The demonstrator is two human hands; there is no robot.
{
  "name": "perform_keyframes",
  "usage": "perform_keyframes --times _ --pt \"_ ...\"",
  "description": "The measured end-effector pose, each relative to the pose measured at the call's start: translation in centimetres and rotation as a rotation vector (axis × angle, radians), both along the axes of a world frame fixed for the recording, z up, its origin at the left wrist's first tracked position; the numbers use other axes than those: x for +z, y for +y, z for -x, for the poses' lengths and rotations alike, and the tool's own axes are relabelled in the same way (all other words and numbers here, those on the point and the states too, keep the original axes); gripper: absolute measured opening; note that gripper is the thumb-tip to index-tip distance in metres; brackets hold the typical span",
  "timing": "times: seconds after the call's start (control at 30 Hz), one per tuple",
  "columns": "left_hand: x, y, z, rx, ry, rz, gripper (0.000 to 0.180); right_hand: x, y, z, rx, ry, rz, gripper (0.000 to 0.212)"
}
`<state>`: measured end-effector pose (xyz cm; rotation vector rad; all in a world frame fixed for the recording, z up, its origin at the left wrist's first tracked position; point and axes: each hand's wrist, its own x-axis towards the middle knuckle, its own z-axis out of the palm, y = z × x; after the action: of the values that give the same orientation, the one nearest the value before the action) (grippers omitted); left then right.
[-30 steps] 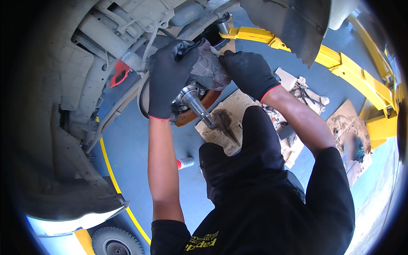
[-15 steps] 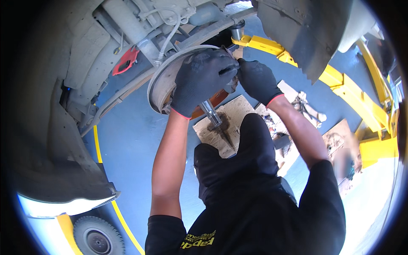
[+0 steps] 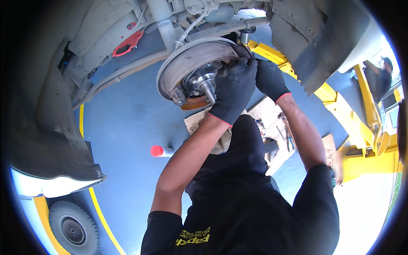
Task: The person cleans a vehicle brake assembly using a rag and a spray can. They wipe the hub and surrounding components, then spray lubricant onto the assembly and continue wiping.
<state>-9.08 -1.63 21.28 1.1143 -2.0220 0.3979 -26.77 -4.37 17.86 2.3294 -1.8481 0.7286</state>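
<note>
My left hand (image 3: 238,87), in a black glove with a red cuff, is closed at the right side of a round brake assembly. Its back faces up, and its fingers curl out of sight. Close against it, my right hand (image 3: 270,80) wears a matching glove, its fingers bent and mostly hidden. A dark piece (image 3: 242,52) shows just beyond the left knuckles; its kind is unclear. The brake's backing plate (image 3: 165,72) carries a curved brake shoe (image 3: 193,63). From the middle sticks out a bare metal spindle (image 3: 207,85), just left of my left hand.
Overhead hangs the vehicle's underside with a leaf spring (image 3: 127,76). A yellow lift arm (image 3: 340,108) runs along the right. A red-capped spray can (image 3: 158,151) is near my left forearm. Cardboard (image 3: 265,111) with tools lies below; a wheel (image 3: 74,229) is at lower left.
The view has shifted. My left hand has moved right across the brake assembly, uncovering the spindle and shoe. The red-capped can has come into sight.
</note>
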Motion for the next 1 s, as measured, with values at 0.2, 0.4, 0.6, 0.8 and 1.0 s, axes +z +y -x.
perform_keyframes --times 0.2,0.4,0.6,0.8,1.0 --pt "-2.2 -0.4 1.4 -0.123 0.258 -0.004 0.013 -2.5 -1.5 0.9 -0.004 -0.039 0.057 0.023" --pt "-2.4 -0.7 1.8 -0.14 0.225 -0.09 0.007 -5.1 -1.7 2.5 -0.018 -0.021 -0.074 0.025" --pt "-2.2 -0.1 1.9 -0.069 0.266 -0.015 0.008 -1.6 -1.0 1.0 -0.027 0.034 0.034 0.028" --pt "-3.5 0.3 2.0 -0.106 0.394 -0.084 0.016 -4.3 -0.8 0.4 -0.007 -0.056 0.137 0.034" --pt "-8.6 -1.4 4.9 -0.09 0.29 -0.27 0.019 -12.4 -0.1 1.5 0.025 -0.113 -0.217 0.041"
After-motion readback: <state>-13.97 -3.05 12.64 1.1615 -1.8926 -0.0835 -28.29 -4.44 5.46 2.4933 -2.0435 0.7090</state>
